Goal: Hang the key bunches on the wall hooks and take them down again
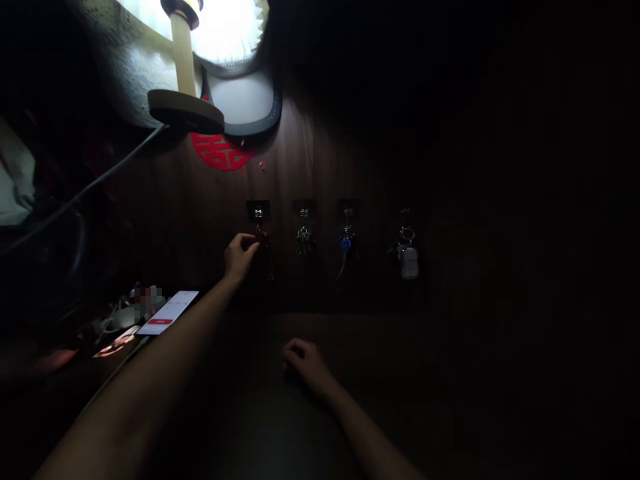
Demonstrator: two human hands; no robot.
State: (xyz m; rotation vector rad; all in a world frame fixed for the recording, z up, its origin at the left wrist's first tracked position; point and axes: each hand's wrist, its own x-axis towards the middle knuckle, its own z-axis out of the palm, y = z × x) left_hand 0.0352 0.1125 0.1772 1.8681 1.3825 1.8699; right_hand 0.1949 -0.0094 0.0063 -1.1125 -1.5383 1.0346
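My left hand reaches up to the leftmost of several hooks on a dark wood-grain panel. Its thumb and forefinger are pinched at a dim reddish keychain hanging there; the darkness hides most of its detail. Just right of it, a bunch of metal keys hangs from a second hook. Farther right are keys with a blue tag and a ring with a pale grey fob. Lower down, my right hand is over the dark surface, fingers curled and closed; whether anything is inside cannot be seen.
A bright lamp on a round base stands at upper left, its cable running left. Behind it is a red paper ornament. A lit phone lies beside my left forearm, near cables. Deep shadow covers the right side.
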